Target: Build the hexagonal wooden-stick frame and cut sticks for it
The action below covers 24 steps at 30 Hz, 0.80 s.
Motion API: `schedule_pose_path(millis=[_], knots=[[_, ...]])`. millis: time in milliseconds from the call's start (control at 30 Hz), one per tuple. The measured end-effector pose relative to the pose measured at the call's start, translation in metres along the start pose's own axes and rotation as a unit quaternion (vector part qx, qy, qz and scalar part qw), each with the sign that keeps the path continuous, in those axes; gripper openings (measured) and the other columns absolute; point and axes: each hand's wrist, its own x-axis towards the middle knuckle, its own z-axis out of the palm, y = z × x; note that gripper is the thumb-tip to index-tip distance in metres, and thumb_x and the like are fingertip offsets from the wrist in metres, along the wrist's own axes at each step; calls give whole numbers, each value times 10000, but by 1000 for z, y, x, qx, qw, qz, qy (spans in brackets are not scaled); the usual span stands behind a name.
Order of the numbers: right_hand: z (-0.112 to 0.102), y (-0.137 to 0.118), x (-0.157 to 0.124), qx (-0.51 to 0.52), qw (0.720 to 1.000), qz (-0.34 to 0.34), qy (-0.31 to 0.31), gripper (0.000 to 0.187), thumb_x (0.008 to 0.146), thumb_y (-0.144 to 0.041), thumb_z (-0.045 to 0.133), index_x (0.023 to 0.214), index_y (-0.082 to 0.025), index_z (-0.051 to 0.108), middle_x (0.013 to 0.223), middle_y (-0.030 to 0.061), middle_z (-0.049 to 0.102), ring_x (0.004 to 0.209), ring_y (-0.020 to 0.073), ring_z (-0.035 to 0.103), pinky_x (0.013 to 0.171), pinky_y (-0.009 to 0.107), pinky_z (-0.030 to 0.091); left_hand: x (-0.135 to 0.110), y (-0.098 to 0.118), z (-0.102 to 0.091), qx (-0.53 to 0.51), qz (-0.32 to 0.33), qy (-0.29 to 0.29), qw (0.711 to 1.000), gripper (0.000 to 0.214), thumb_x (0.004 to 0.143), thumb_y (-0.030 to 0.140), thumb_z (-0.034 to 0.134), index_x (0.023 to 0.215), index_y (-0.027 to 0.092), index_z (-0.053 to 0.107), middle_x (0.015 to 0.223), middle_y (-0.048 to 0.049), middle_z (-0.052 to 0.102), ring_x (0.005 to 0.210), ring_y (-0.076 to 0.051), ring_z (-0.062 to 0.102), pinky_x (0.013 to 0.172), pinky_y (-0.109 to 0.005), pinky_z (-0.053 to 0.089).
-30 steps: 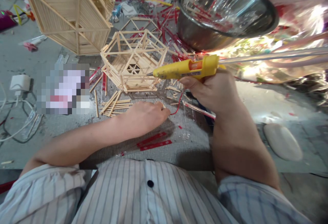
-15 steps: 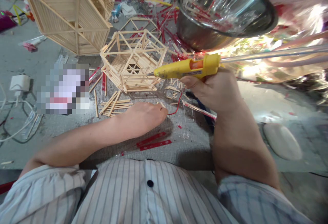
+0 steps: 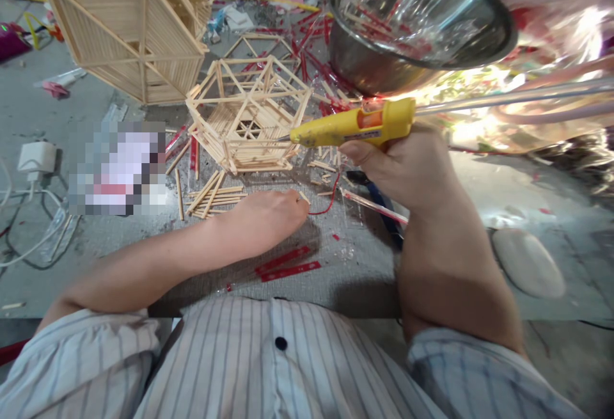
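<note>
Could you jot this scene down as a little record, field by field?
Right hand: holds yellow glue gun, nozzle toward frame
Left hand: beside loose sticks and red thread; grip unclear
Frame: wooden, open-sided, behind sticks
Model: wooden, larger than frame, back left
Bowl: metal, back right
Front: two red strips

Plastic glue gun, matt wooden stick frame, glossy metal bowl.
</note>
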Motion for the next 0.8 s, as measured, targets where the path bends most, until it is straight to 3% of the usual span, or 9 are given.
schedule_pose_path(millis=[167,367,633,800], knots=[[-1,-5,1,-36,999,16,15,557,823,-734,460,777,-240,713,637,26,650,644,216,647,598,377,511,-1,-1,2,2,7,22,1000,198,894,38,437,931,114,615,852,-79,670,723,-174,665,579,-262,461],[-5,-6,-1,-24,999,28,-31,483,875,-667,444,972,-291,731,800,10,705,876,249,690,740,397,541,-1,-2,3,15,14,33,999,219,901,33,416,916,116,617,849,-83,671,730,-168,666,579,-258,448],[-3,-5,2,-8,999,34,8,626,793,-765,462,813,-194,718,750,79,701,728,259,677,649,406,517,-1,-2,1,24,11,33,999,190,906,47,443,905,108,623,836,-86,673,722,-169,658,560,-251,425],[-6,-3,-1,-25,999,33,-24,492,859,-669,473,944,-253,722,833,51,710,841,256,686,746,405,538,0,-3,2,21,10,38,999,192,918,53,435,902,110,618,831,-83,678,713,-156,650,553,-233,410]])
